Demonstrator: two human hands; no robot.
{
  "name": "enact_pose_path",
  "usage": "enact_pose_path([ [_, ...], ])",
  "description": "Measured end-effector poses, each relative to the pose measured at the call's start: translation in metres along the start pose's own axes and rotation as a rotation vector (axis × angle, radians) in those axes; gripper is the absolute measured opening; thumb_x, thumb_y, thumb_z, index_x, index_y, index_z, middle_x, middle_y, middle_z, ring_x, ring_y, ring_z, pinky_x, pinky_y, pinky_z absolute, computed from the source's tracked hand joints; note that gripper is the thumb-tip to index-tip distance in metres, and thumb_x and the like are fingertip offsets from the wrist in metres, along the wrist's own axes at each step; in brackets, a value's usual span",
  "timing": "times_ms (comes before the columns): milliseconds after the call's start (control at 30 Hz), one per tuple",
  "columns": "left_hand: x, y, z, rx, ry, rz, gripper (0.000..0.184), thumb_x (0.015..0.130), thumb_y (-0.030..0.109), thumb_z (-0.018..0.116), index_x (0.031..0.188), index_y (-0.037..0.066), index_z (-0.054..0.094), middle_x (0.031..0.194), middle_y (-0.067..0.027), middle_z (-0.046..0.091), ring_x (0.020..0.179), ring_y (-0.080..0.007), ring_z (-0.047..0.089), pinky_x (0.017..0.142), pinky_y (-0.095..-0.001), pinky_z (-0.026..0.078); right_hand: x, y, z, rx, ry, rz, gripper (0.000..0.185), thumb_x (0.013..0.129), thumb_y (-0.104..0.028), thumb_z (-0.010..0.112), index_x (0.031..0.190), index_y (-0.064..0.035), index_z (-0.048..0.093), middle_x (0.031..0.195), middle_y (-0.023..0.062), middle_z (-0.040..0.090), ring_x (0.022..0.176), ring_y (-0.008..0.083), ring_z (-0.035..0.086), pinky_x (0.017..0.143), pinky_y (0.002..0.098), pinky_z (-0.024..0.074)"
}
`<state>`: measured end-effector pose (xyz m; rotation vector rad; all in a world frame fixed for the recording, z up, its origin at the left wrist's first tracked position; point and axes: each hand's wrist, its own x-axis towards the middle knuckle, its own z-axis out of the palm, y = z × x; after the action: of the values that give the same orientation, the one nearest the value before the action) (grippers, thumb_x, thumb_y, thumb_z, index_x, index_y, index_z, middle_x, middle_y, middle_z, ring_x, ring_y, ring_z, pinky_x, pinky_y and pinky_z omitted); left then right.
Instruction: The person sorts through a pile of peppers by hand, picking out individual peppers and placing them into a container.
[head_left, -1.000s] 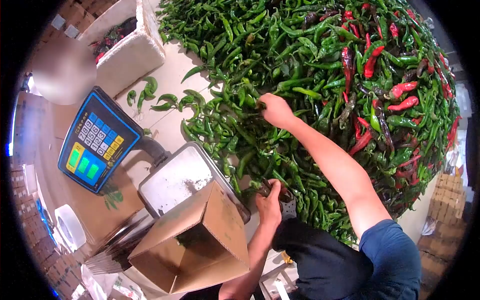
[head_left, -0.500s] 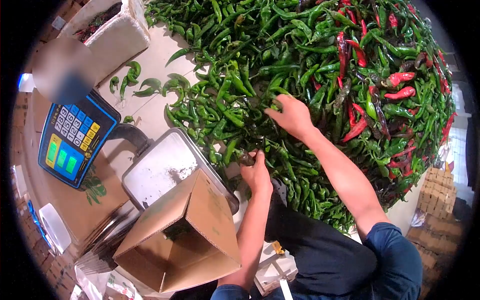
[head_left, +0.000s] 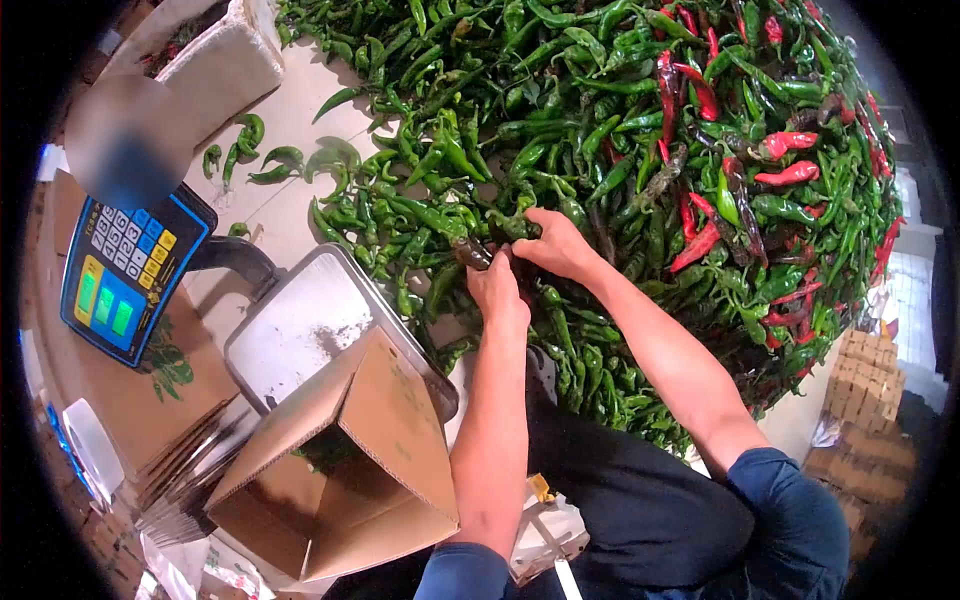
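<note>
Dark, nearly black chili pepper pokes out from the closed fingers of my left hand, just above the near edge of a large pepper pile. Close beside it, almost touching, is my right hand, its thumb and fingers drawn together; what they pinch is hidden. A green pepper lies against the fingertips of that hand. Most peppers in the pile are long and green, with red ones mainly at the right.
Left of my forearm, an open cardboard box tilts on the scale's metal platform, beside the scale's keypad and display. Flattened cartons lean nearby. A white foam box stands at upper left. Stacked cartons are at right.
My right hand has come down and left, beside my left hand. My left hand has risen slightly, still with the dark pepper. The whole view has shifted a little.
</note>
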<state>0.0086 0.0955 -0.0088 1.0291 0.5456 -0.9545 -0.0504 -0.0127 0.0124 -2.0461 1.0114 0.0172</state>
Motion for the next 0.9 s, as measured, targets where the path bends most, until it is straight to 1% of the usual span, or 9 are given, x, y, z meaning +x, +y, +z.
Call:
enact_pose_path([
  [100,-0.02,0.001,-0.005,0.131,0.025,0.076,0.037,0.092,0.005,0.06,0.128,0.001,0.055,0.12,-0.0059,0.062,0.107,-0.0164,0.058,0.093,-0.0331,0.046,-0.014,-0.019,-0.011,-0.015,-0.09,-0.079,0.038,0.073,-0.014,0.07,0.106,0.0025,0.062,0.094,0.0231,0.068,0.086,0.0298,0.066,0.078,0.0378,0.0513],
  [233,-0.082,0.01,-0.02,0.035,-0.117,0.096,0.036,0.097,0.01,0.059,0.131,0.003,0.054,0.124,-0.0055,0.061,0.11,-0.0165,0.058,0.096,-0.0329,0.046,-0.072,-0.066,-0.036,-0.202,-0.068,-0.133,0.051,0.078,-0.016,0.069,0.126,-0.0011,0.06,0.11,0.0242,0.067,0.1,0.0326,0.067,0.089,0.0357,0.0516],
  [367,-0.112,-0.01,-0.047,0.04,-0.145,-0.063,0.041,0.104,0.032,0.054,0.133,0.005,0.048,0.126,-0.007,0.058,0.113,-0.0188,0.058,0.094,-0.035,0.05,-0.121,-0.069,-0.009,0.417,0.016,0.185,0.048,0.093,-0.022,0.062,0.132,0.0049,0.053,0.115,0.0177,0.066,0.107,0.0215,0.062,0.096,0.0344,0.0487],
  [433,-0.113,-0.018,-0.06,0.044,-0.23,-0.103,0.051,0.102,0.039,0.056,0.136,0.003,0.044,0.127,-0.0078,0.057,0.113,-0.019,0.057,0.094,-0.0348,0.05,-0.135,-0.056,0.006,0.403,0.068,0.08,0.054,0.096,-0.025,0.06,0.139,0.004,0.047,0.122,0.0192,0.063,0.112,0.0215,0.059,0.099,0.0353,0.0466],
  [533,-0.114,-0.027,-0.078,0.341,-0.298,0.052,0.059,0.099,0.042,0.06,0.139,0.003,0.039,0.128,-0.0092,0.055,0.115,-0.0197,0.056,0.095,-0.0344,0.049,-0.143,-0.04,-0.004,0.516,-0.233,0.155,0.065,0.094,-0.034,0.064,0.143,0.0032,0.043,0.126,0.0175,0.061,0.115,0.0211,0.057,0.102,0.036,0.0456],
  [600,-0.12,-0.021,-0.085,0.729,-0.378,0.094,0.07,0.089,0.026,0.073,0.142,0.003,0.033,0.128,-0.0113,0.056,0.114,-0.0219,0.056,0.096,-0.0341,0.048,-0.146,-0.054,-0.024,0.529,-0.417,0.211,0.075,0.084,-0.032,0.078,0.139,0.0064,0.045,0.121,0.0149,0.064,0.11,0.0199,0.06,0.098,0.0351,0.0487],
  [700,-0.131,-0.012,-0.073,1.009,-0.526,0.205,0.093,0.073,0.007,0.08,0.147,0.002,0.025,0.131,-0.0161,0.052,0.12,-0.0265,0.055,0.099,-0.0372,0.046,-0.152,-0.036,-0.009,0.764,-0.26,0.37,0.077,0.076,-0.022,0.085,0.136,0.0084,0.048,0.115,0.0139,0.065,0.102,0.0171,0.062,0.092,0.0329,0.052],
  [833,-0.128,-0.019,-0.067,0.914,-0.504,0.248,0.08,0.074,0.006,0.08,0.139,0.004,0.032,0.126,-0.0139,0.054,0.113,-0.0247,0.058,0.093,-0.0367,0.05,-0.153,-0.044,-0.011,0.908,-0.226,0.501,0.073,0.074,-0.016,0.088,0.133,0.0078,0.05,0.112,0.0131,0.065,0.094,0.016,0.064,0.084,0.0306,0.0549],
  [900,-0.129,-0.017,-0.069,0.72,-0.511,0.185,0.071,0.079,0.006,0.076,0.137,0.006,0.036,0.123,-0.0114,0.055,0.108,-0.023,0.06,0.089,-0.0359,0.052,-0.158,-0.049,-0.015,0.836,-0.254,0.372,0.08,0.084,-0.033,0.079,0.14,0.0105,0.043,0.124,0.0193,0.061,0.111,0.023,0.06,0.097,0.034,0.0494],
])
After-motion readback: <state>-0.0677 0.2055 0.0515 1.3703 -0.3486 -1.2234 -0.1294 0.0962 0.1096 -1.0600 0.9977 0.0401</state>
